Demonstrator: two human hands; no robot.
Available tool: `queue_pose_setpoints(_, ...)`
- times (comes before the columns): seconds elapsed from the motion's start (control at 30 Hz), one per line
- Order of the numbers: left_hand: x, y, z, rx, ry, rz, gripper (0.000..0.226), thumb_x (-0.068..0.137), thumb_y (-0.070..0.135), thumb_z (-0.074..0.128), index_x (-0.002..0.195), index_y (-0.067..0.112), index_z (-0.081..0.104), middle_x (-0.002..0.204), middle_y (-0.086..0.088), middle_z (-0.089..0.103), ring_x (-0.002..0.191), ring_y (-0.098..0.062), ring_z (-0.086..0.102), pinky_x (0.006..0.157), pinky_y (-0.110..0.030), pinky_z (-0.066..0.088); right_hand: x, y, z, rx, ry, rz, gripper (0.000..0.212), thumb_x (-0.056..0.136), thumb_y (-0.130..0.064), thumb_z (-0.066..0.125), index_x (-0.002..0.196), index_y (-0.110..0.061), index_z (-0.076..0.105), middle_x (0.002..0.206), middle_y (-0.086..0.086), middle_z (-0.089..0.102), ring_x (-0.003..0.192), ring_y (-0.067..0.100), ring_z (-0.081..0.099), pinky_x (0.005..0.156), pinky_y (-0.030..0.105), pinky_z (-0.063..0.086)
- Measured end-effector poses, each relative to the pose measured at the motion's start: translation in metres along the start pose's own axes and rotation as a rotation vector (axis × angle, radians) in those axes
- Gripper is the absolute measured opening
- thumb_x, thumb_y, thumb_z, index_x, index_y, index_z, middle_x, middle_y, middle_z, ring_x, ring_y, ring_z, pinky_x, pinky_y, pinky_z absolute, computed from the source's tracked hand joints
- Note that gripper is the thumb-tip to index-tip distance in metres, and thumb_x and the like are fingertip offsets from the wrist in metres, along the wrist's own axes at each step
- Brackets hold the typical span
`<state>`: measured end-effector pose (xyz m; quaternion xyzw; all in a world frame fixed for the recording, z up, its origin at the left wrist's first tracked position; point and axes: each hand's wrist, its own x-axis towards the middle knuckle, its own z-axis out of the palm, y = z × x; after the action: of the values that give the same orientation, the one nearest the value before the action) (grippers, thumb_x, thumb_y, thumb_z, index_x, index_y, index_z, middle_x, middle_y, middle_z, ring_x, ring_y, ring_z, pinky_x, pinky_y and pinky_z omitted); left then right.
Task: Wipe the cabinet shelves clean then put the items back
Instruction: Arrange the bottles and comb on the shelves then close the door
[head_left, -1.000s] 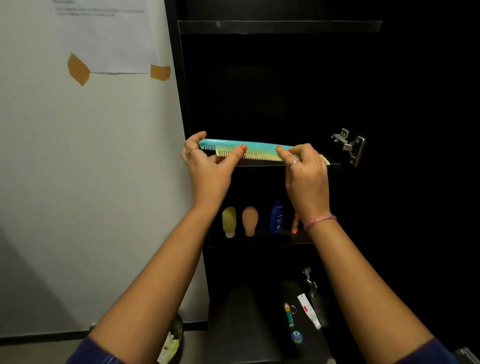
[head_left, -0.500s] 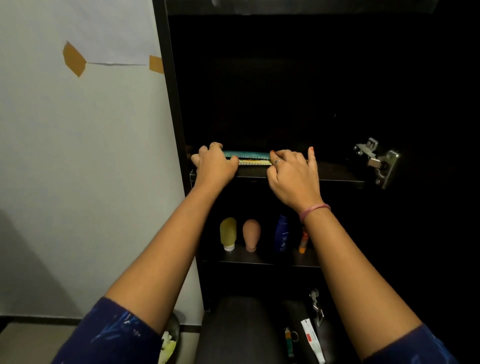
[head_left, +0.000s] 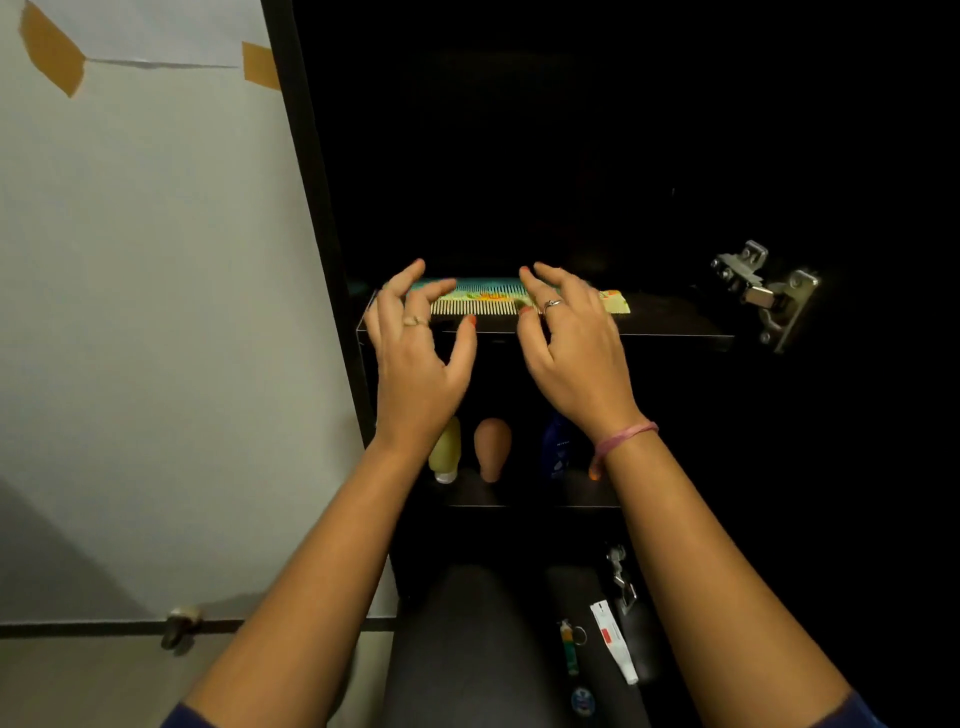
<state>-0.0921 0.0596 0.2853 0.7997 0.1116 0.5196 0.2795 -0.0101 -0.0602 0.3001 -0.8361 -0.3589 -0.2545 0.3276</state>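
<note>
A long teal and yellow comb (head_left: 488, 299) lies flat on the black cabinet shelf (head_left: 670, 325), along its front edge. My left hand (head_left: 415, 358) hovers over the comb's left end with its fingers spread and loose, gripping nothing. Over the comb's right half is my right hand (head_left: 571, 353), fingers also spread, off the comb. On the shelf below stand a yellow-green bottle (head_left: 448, 449), a tan egg-shaped thing (head_left: 492, 444) and a blue bottle (head_left: 556, 447), partly hidden by my wrists.
A metal door hinge (head_left: 763, 293) juts out at the shelf's right end. A white wall (head_left: 156, 338) borders the cabinet on the left. On the dark surface below lie a white tube (head_left: 613, 642), a small green stick (head_left: 570, 649) and a round blue tin (head_left: 582, 701).
Both hands set the comb down on the shelf, let go of it and drew back a little with fingers spread. The view tilted downward.
</note>
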Motion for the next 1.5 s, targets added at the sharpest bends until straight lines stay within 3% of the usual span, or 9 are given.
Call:
queue_pose_setpoints(0.27,-0.086,-0.007,0.011,-0.083,-0.063,0.115,0.026,0.081,0.007,0.062,0.107,0.005,0.063,0.118,-0.013,0.054,0.113,-0.011,0.044,0.101,-0.010,0.028,-0.080,-0.006,0.000,0.480,0.294,0.283,0.029,0.095,-0.007,0.047,0.120,-0.011,0.062,0.123,-0.001,0.058,0.117,0.003,0.052,0.102,0.011,0.038)
queue_pose_setpoints(0.37,-0.126,-0.020,0.028,-0.124,-0.198,0.081,0.025,0.083,0.011,0.058,0.108,0.010,0.060,0.119,-0.005,0.050,0.113,-0.010,0.045,0.102,-0.013,0.031,-0.123,0.023,0.014,0.540,0.313,0.443,0.029,0.092,-0.011,0.046,0.115,-0.014,0.064,0.117,0.001,0.062,0.109,0.008,0.059,0.098,0.020,0.044)
queue_pose_setpoints(0.57,-0.198,-0.050,0.065,-0.116,-0.552,-0.065,0.025,0.084,0.016,0.054,0.108,0.014,0.062,0.117,-0.002,0.054,0.106,-0.010,0.047,0.099,-0.010,0.031,-0.204,0.090,0.041,0.676,0.142,0.967,0.029,0.095,-0.003,0.044,0.115,-0.013,0.063,0.112,0.006,0.067,0.103,0.015,0.062,0.094,0.026,0.047)
queue_pose_setpoints(0.73,-0.253,-0.074,0.096,-0.107,-0.735,-0.170,0.027,0.080,0.009,0.053,0.105,0.014,0.061,0.109,-0.004,0.057,0.101,-0.010,0.048,0.093,-0.018,0.034,-0.267,0.128,0.072,0.490,-0.034,1.142,0.025,0.092,-0.004,0.052,0.112,-0.007,0.066,0.110,0.010,0.069,0.101,0.018,0.064,0.093,0.031,0.049)
queue_pose_setpoints(0.87,-0.296,-0.090,0.127,-0.159,-0.845,-0.477,0.027,0.081,0.005,0.048,0.105,0.005,0.062,0.106,-0.009,0.057,0.090,-0.015,0.055,0.091,-0.032,0.046,-0.318,0.142,0.103,0.295,-0.269,1.255,0.023,0.087,-0.004,0.056,0.107,-0.008,0.069,0.107,0.013,0.070,0.101,0.025,0.065,0.091,0.027,0.046)
queue_pose_setpoints(0.97,-0.316,-0.096,0.152,-0.073,-0.938,-0.765,0.020,0.085,0.002,0.058,0.104,-0.001,0.057,0.107,-0.017,0.058,0.092,-0.025,0.056,0.080,-0.018,0.038,-0.352,0.148,0.127,0.164,-0.540,1.234,0.026,0.086,-0.015,0.061,0.110,-0.013,0.068,0.110,0.009,0.068,0.104,0.022,0.064,0.095,0.029,0.048)
queue_pose_setpoints(1.07,-0.335,-0.103,0.179,-0.055,-1.000,-0.921,0.053,0.082,0.014,0.067,0.126,-0.004,0.044,0.110,-0.023,0.059,0.094,-0.029,0.057,0.076,-0.020,0.038,-0.373,0.149,0.145,0.074,-0.663,1.135,0.037,0.079,-0.027,0.070,0.114,-0.016,0.063,0.110,0.007,0.063,0.100,0.022,0.062,0.089,0.030,0.049)
queue_pose_setpoints(1.2,-0.350,-0.106,0.207,0.014,-1.085,-0.864,0.068,0.080,0.018,0.069,0.137,0.003,0.035,0.131,-0.018,0.041,0.114,-0.030,0.052,0.093,-0.027,0.039,-0.383,0.151,0.157,-0.006,-0.639,1.039,0.045,0.077,-0.030,0.073,0.117,-0.019,0.057,0.114,0.003,0.052,0.107,0.021,0.054,0.093,0.029,0.044)
queue_pose_setpoints(1.5,-0.354,-0.112,0.198,0.124,-1.075,-0.694,0.028,0.088,0.014,0.050,0.116,0.011,0.052,0.122,-0.014,0.049,0.110,-0.030,0.051,0.088,-0.031,0.043,-0.380,0.154,0.157,0.007,-0.648,1.032,0.031,0.081,-0.025,0.068,0.111,-0.019,0.063,0.113,0.005,0.055,0.105,0.022,0.059,0.095,0.029,0.048)
